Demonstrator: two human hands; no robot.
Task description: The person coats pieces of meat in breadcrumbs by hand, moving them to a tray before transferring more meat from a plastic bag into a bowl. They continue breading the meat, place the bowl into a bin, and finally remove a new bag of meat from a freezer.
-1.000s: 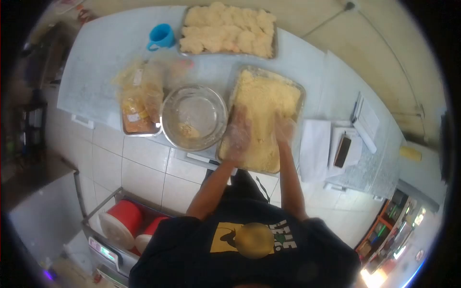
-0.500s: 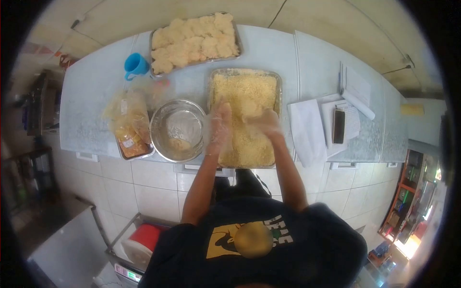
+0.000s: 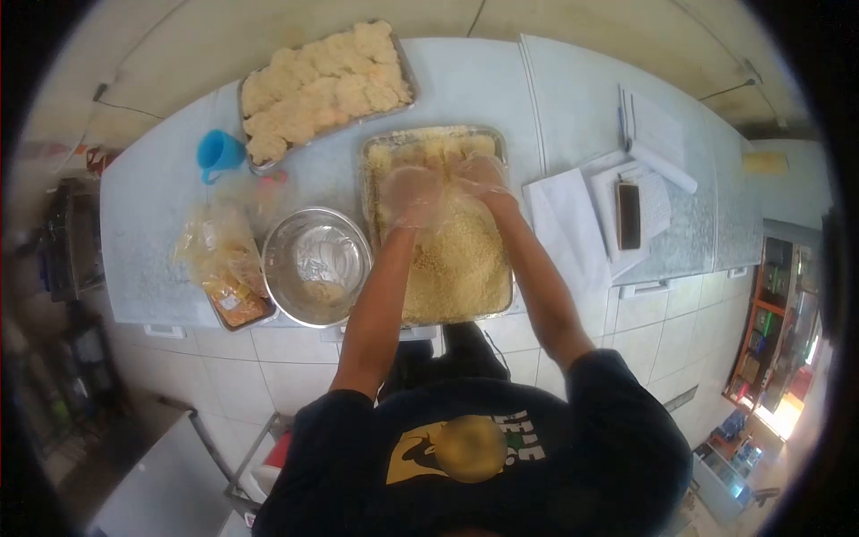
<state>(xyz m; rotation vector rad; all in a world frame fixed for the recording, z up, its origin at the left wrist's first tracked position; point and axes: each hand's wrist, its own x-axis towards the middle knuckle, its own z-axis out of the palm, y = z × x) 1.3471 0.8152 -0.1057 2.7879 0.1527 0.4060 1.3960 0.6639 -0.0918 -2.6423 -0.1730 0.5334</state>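
Note:
A metal tray (image 3: 510, 268) holds a thick bed of pale yellow breadcrumbs (image 3: 456, 277). Both my hands, in clear plastic gloves, reach into the crumbs at its far half. My left hand (image 3: 413, 192) is left of the middle, back upward, its fingers blurred and partly lost in the crumbs. Beside it on the right, my right hand (image 3: 483, 174) bends inward, fingertips down at the crumbs. Whether either hand grips a piece is hidden. A steel bowl (image 3: 279, 277) with a lump of pale dough-like mixture (image 3: 324, 291) stands left of the tray.
Behind, a second tray (image 3: 327, 132) is heaped with crumb-coated pieces (image 3: 327, 85). A blue mug (image 3: 219, 154), plastic bags (image 3: 215, 242) and a small tray of orange food (image 3: 240, 309) lie left. Papers (image 3: 564, 224), a phone (image 3: 630, 217) and an open notebook (image 3: 658, 134) lie right.
Both my hands have moved away from me, from the tray's middle to the crumbs at its far end. The right hand has come in closer to the left. The view has shifted slightly.

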